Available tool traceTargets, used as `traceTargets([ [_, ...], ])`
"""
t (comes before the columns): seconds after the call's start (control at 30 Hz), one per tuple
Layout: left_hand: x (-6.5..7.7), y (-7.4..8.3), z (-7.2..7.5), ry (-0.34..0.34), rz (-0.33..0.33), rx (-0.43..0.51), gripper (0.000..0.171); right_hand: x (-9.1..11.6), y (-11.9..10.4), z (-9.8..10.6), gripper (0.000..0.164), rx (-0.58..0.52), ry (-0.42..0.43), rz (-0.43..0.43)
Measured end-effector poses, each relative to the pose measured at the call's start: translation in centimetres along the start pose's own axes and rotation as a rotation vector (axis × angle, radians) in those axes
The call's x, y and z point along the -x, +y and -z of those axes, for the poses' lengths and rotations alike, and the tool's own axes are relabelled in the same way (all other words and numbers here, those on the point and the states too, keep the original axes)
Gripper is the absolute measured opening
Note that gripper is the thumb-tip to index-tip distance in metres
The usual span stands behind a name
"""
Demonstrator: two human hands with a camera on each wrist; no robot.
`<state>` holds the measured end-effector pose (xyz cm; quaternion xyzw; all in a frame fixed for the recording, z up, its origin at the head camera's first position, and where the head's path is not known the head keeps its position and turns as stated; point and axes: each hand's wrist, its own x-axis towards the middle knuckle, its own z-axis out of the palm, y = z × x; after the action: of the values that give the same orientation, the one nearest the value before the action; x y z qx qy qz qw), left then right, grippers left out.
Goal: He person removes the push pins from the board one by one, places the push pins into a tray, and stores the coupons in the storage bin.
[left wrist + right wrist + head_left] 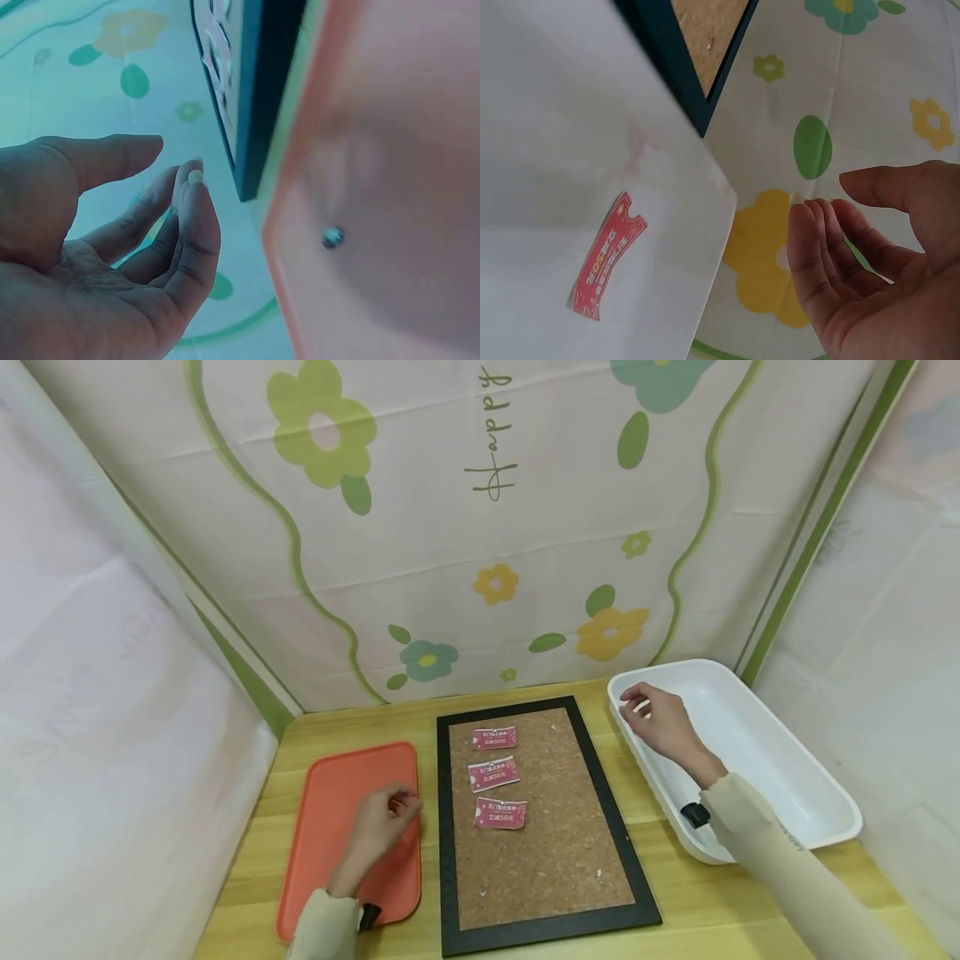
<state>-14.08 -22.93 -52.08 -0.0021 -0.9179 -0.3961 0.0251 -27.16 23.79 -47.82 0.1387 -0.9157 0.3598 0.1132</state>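
My left hand [378,827] hovers over the orange-red tray [345,777], fingers loosely bent and thumb apart from them, holding nothing. On that tray a small shiny pin [333,238] shows in the left wrist view. My right hand [663,727] is above the left rim of a white tub [750,760], likewise with nothing between thumb and fingers. A red coupon [607,259] lies in the tub in the right wrist view. Between the hands is a black-framed corkboard [558,818]. Three pink-red coupons, top [494,738], middle [494,773] and bottom [500,815], form a column on its left side.
Other small pins show on the cork, one at lower left [483,890] and another at lower right [599,876]. All of this stands on a wooden table [427,727]. Flower-printed cloth [420,527] closes off the back, with pale cloth at both sides.
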Motion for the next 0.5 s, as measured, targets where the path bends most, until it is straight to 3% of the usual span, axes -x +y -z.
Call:
traceTargets([
  [0.23,-0.3,1.4,-1.1,-0.005,-0.031,0.027,0.017,0.8,-2.4,-2.6,0.017,-0.028,-0.051,0.02],
  [0.5,-0.2,3.2,-2.7,-0.058,-0.068,0.066,0.018,2.6,-3.4,-6.1,0.018,-0.053,-0.176,0.024],
])
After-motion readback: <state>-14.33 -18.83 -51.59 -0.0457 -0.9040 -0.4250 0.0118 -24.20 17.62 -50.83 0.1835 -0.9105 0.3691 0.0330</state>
